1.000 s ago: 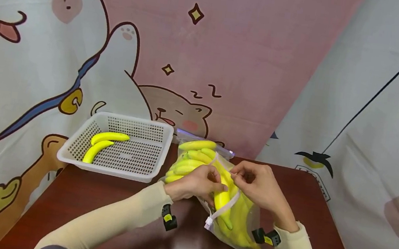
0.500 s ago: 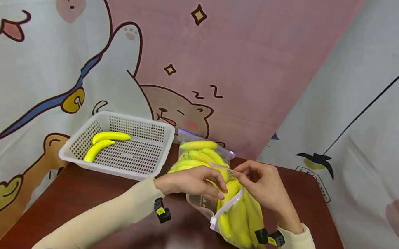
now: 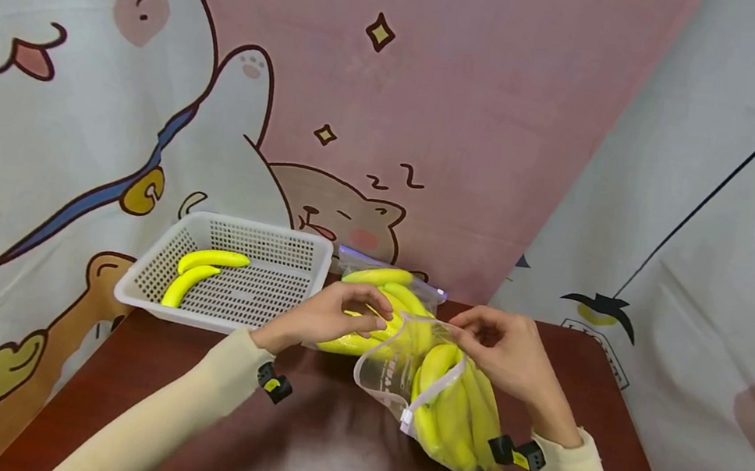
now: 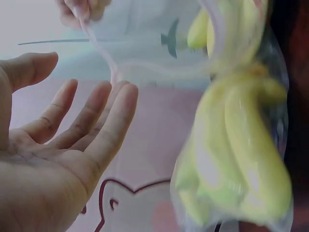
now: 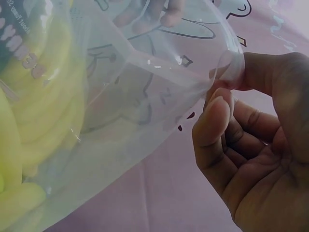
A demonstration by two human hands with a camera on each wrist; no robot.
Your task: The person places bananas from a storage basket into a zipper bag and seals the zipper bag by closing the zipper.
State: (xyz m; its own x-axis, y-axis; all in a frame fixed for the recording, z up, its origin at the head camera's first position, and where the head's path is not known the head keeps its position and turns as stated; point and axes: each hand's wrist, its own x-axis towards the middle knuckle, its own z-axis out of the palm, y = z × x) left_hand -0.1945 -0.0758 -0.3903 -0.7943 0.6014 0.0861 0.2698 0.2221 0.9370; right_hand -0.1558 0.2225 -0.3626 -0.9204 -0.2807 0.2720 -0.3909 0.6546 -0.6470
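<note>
In the head view my right hand (image 3: 500, 353) pinches the rim of a clear zip bag (image 3: 382, 370), whose mouth gapes toward the left. Several yellow bananas (image 3: 458, 414) lie inside it. A white slider sits on the bag's pale zip strip. My left hand (image 3: 329, 312) is off the bag's mouth, fingers loosely bent and holding nothing; the left wrist view shows its palm (image 4: 53, 169) bare. Behind the open bag lies a second bag of bananas (image 3: 379, 277) with a purple zip, partly covered by my left hand. The right wrist view shows the pinched plastic corner (image 5: 227, 72) between thumb and finger.
A white perforated basket (image 3: 297, 312) stands at the back left with two bananas (image 3: 213, 259) in it. The brown table (image 3: 295, 445) ends at a printed cloth backdrop (image 3: 490, 124) behind and at the sides.
My left hand has let go of a banana in the open bag and drawn back to the left, out of its mouth. My right hand keeps its pinch on the rim.
</note>
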